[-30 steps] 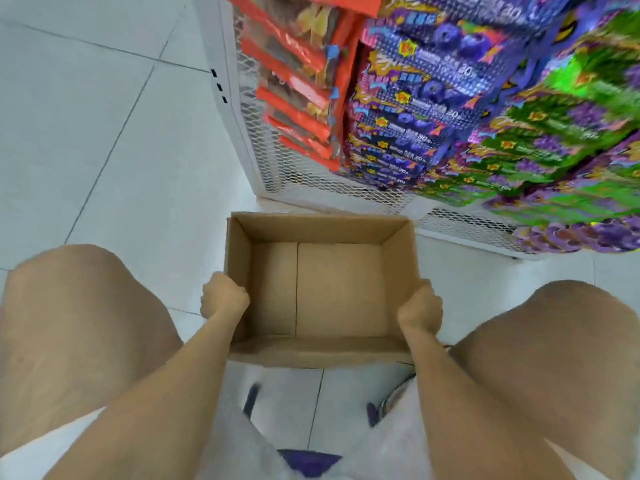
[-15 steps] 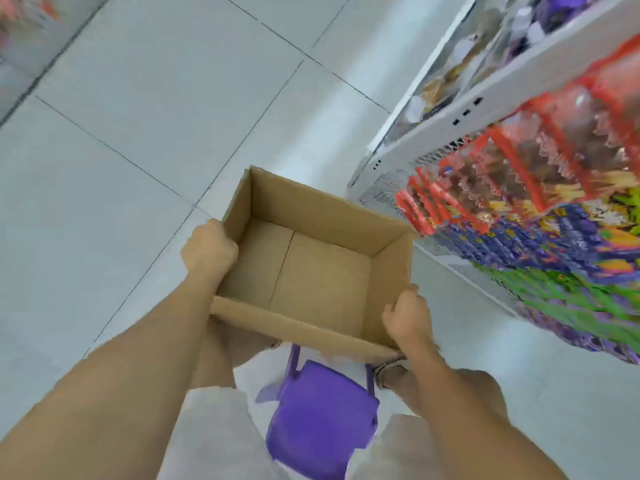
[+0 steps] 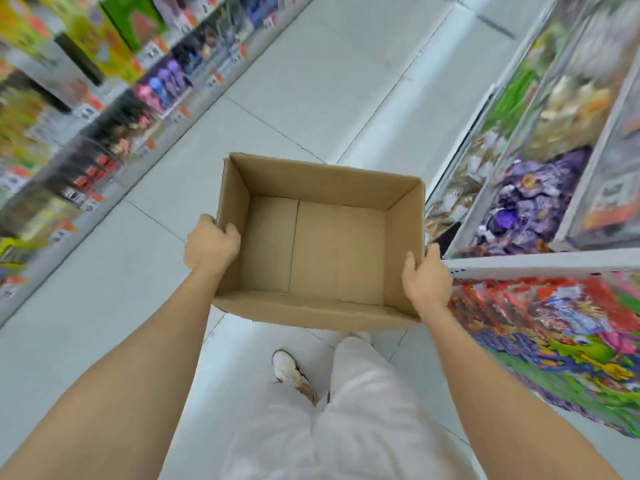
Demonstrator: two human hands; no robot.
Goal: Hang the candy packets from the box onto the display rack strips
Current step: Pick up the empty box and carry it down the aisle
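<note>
An open brown cardboard box (image 3: 318,247) is held up in front of me above the floor, and nothing lies inside it. My left hand (image 3: 211,244) grips its left wall, fingers curled over the rim. My right hand (image 3: 427,278) grips the right wall near the front corner. Rows of candy packets (image 3: 554,337) in red, purple and green hang on the display rack at the lower right, beside my right forearm.
A white shelf unit (image 3: 540,263) with bagged goods runs along the right. Another stocked shelf (image 3: 86,126) lines the left, blurred. Grey floor tiles (image 3: 311,81) form the aisle between them. My white-trousered legs and one shoe (image 3: 294,375) are below the box.
I rose from sitting and lifted the box off the floor. The view swung from the rack to the aisle. Both hands kept their hold on the box walls.
</note>
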